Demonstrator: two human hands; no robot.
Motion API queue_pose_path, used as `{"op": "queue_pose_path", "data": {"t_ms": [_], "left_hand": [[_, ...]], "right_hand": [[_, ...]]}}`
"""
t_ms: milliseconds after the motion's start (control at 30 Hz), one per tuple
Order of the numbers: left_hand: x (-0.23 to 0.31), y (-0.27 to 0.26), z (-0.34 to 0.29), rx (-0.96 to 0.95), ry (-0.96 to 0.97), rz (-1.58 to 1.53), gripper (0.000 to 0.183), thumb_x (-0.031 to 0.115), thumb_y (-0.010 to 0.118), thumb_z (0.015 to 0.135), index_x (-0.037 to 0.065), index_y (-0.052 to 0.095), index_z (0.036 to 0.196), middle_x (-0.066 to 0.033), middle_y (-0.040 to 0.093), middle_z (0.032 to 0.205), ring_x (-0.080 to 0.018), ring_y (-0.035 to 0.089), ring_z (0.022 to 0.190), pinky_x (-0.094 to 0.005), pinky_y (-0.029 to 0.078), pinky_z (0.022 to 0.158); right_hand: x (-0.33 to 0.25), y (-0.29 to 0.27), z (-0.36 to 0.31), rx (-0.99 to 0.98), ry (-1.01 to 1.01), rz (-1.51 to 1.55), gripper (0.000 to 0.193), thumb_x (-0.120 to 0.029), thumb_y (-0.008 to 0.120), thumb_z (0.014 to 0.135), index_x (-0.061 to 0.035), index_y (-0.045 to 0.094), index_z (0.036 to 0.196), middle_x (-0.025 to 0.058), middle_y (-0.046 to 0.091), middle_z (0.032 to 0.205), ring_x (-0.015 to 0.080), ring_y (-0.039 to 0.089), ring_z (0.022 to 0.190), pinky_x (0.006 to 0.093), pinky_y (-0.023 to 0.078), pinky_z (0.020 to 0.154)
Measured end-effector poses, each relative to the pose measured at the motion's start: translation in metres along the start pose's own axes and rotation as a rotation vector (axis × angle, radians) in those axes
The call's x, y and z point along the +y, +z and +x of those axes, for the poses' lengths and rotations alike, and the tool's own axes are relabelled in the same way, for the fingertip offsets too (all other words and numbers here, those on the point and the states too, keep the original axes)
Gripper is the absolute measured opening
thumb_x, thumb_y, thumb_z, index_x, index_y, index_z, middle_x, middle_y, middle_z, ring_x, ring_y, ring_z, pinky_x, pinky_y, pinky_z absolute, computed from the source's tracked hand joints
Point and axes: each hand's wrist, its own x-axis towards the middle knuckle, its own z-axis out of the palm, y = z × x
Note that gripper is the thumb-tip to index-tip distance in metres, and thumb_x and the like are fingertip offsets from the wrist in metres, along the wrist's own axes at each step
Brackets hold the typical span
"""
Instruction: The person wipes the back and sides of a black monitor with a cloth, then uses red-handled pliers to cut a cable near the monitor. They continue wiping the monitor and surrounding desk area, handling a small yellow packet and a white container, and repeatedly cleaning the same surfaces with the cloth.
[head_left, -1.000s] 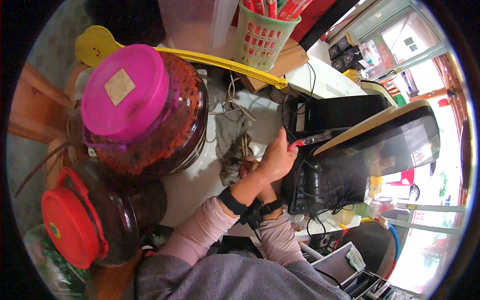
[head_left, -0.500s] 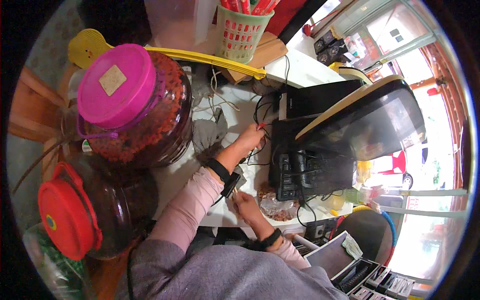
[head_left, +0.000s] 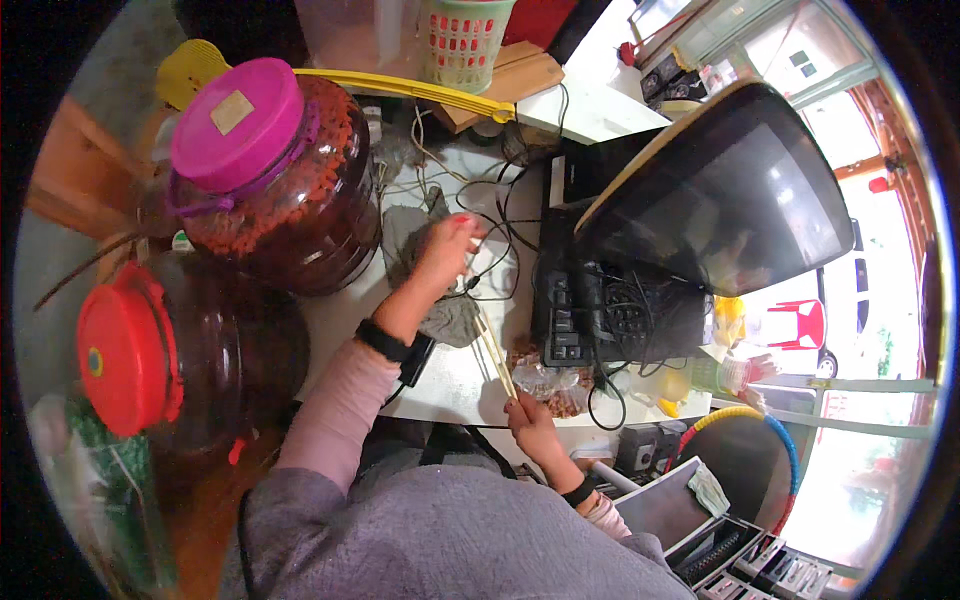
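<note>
My right hand (head_left: 535, 425) is closed round the near end of a pair of pale wooden chopsticks (head_left: 493, 350), whose far ends reach over a crumpled grey cloth (head_left: 450, 320). My left hand (head_left: 445, 255) is above the cloth, its fingers curled. A small red spot shows at those fingers, too small to name, and their grip is partly hidden. Black cables (head_left: 510, 235) loop just beyond the left hand. Beside the chopsticks lies a clear plastic bag with small brown pieces (head_left: 555, 390).
A black monitor (head_left: 720, 190) and cable-covered keyboard (head_left: 570, 320) stand on the right. At left are big jars with a magenta lid (head_left: 240, 125) and a red lid (head_left: 120, 350). A yellow fly swatter (head_left: 400, 88) lies behind, near a green basket (head_left: 465, 45). An open cash drawer (head_left: 720, 550) sits lower right.
My left hand has drawn back leftward from the cables beside the monitor to above the cloth. My right hand has shifted right and nearer me, and the chopsticks show at full length.
</note>
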Motion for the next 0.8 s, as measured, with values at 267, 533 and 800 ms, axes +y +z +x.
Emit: {"op": "queue_pose_path", "data": {"t_ms": [267, 533, 800], "left_hand": [[-0.005, -0.054, -0.103, 0.339, 0.07, 0.064, 0.024, 0.03, 0.053, 0.092, 0.007, 0.06, 0.091, 0.0005, 0.053, 0.071, -0.0076, 0.048, 0.067, -0.0237, 0.041, 0.058], [-0.072, -0.026, -0.105, 0.376, 0.066, 1.215, 0.027, 0.023, 0.066, 0.078, 0.007, 0.06, 0.098, -0.0165, 0.052, 0.108, -0.035, 0.058, 0.093, -0.0464, 0.049, 0.074], [-0.061, -0.046, -0.136, 0.494, 0.141, 0.907, 0.012, 0.014, 0.056, 0.082, 0.007, 0.062, 0.088, -0.0139, 0.058, 0.086, -0.034, 0.058, 0.082, -0.0439, 0.046, 0.07]], "right_hand": [[-0.03, 0.024, 0.046, -0.216, 0.206, 0.631, 0.016, -0.018, 0.045, 0.096, -0.0085, 0.049, 0.084, -0.001, 0.045, 0.063, 0.0086, 0.04, 0.05, 0.0253, 0.033, 0.041], [-0.038, 0.024, 0.046, -0.177, 0.106, 0.652, 0.014, -0.019, 0.044, 0.098, -0.0098, 0.045, 0.088, -0.0008, 0.044, 0.062, 0.008, 0.039, 0.046, 0.0229, 0.03, 0.037], [0.01, 0.017, 0.05, -0.127, -0.266, 0.167, 0.014, -0.019, 0.046, 0.096, -0.0086, 0.049, 0.088, -0.0009, 0.049, 0.059, 0.0071, 0.039, 0.043, 0.0231, 0.03, 0.038]]}}
